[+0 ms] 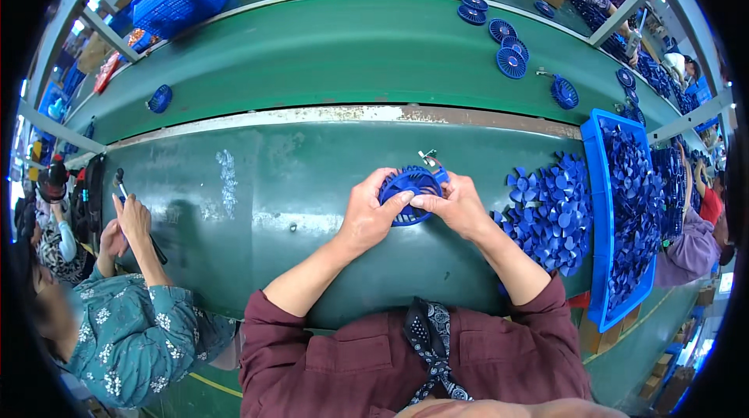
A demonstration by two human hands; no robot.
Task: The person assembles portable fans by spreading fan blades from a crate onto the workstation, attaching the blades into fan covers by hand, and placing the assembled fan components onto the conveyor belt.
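Between my two hands is a round blue fan housing with a slatted rim, held just over the green worktop. My left hand grips its left side, the thumb lying across the front. From the right, my right hand closes on the other side, its thumb pressed near the middle next to the left thumb. A small metal-and-white connector piece on a reddish wire sticks out at the housing's upper right. Part of the housing is hidden behind my fingers.
Right of my hands lies a heap of blue fan blades, beside a blue tray full of more. Beyond the worktop, a green conveyor belt carries several fan housings. A co-worker's hand is at the left, near a dark tool.
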